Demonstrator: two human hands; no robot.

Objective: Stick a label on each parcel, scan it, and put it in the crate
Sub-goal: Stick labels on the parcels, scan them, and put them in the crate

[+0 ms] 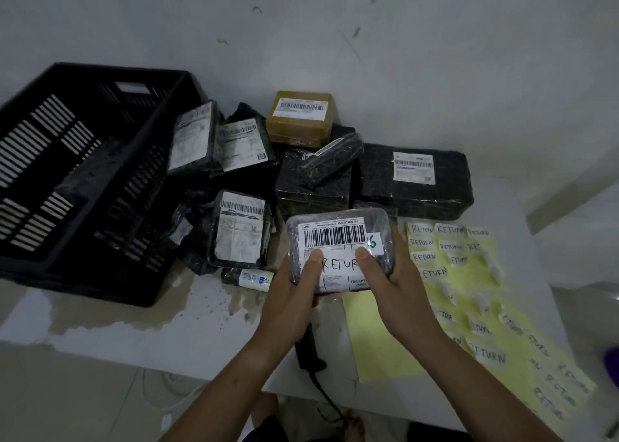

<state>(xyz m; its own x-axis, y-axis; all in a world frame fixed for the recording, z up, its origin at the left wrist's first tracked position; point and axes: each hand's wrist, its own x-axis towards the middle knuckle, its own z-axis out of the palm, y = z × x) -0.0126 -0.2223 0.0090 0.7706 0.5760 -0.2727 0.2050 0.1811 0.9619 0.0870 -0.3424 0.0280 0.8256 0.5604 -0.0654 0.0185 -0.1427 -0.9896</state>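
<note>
Stained white worktop (134, 311) against a bare wall. At its left edge stands the black crate (140, 207), interior too dark to judge contents. Parcels (415, 180) are heaped along the back edge. Toward the front, left hand (294, 294) and right hand (388, 284) grip one parcel (338, 237), thumbs pressing its RETURN label (338, 264) flat (evidently seating it). Label sheets (462, 274) lie at the right edge.

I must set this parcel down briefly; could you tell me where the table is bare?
The stained strip of table in front of the crate, left of the left hand, is bare. The parcel pile behind and the label sheets right of the right hand are crowded.
</note>
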